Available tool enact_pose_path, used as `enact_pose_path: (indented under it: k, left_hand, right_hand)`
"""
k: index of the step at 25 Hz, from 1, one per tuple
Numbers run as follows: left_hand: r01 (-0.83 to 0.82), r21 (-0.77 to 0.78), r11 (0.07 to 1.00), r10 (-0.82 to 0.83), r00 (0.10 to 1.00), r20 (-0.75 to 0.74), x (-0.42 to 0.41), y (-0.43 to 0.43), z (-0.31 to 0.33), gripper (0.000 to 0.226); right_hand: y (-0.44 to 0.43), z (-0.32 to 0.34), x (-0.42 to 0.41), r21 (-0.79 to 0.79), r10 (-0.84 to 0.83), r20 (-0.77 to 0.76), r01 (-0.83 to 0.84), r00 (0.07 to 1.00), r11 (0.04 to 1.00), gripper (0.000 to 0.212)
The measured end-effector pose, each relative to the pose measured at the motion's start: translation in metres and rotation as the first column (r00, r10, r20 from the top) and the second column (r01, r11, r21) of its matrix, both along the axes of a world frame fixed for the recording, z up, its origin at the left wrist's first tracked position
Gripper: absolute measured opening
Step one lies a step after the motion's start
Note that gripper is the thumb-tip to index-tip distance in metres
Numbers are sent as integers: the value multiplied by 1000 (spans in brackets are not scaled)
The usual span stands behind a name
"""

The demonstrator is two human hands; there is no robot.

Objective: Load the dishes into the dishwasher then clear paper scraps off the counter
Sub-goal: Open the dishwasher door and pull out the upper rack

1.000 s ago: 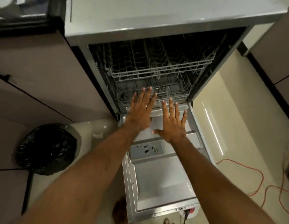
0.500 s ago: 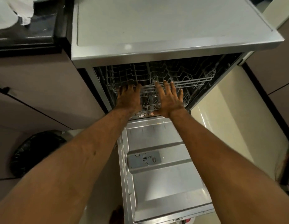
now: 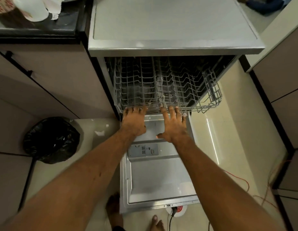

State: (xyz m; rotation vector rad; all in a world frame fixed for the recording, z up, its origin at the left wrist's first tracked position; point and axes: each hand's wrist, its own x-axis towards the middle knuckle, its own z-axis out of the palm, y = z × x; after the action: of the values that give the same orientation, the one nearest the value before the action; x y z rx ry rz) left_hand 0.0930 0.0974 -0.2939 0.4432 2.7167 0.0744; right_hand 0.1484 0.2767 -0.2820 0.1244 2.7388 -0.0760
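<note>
While the left hand [image 3: 134,122] curls its fingers over the rim of the empty rack [image 3: 178,87], partly out above the door [image 3: 161,177], and the right hand [image 3: 174,126] lays spread fingers on it, a lopsided pull could jam it.

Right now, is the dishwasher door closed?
No, the dishwasher door lies folded down flat toward the floor, and the wire rack sticks partly out above it.
</note>
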Motion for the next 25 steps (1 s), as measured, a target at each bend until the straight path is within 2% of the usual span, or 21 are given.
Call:
enact_pose_path:
  k: [12, 21, 25]
  left_hand:
    - [57, -11, 998, -54, 983, 175, 144, -4, 23, 93]
    - [73, -58, 996, -53, 955, 291, 224, -5, 38, 101]
    - [67, -57, 996, -46, 950, 310, 248, -6, 40, 96]
  right_hand:
    - [1, 22, 139, -80, -1, 143, 12, 990, 997, 135]
    - [-2, 28, 226, -95, -11, 188, 29, 982, 995, 135]
    - [-4, 27, 253, -88, 2, 207, 17, 978, 996, 135]
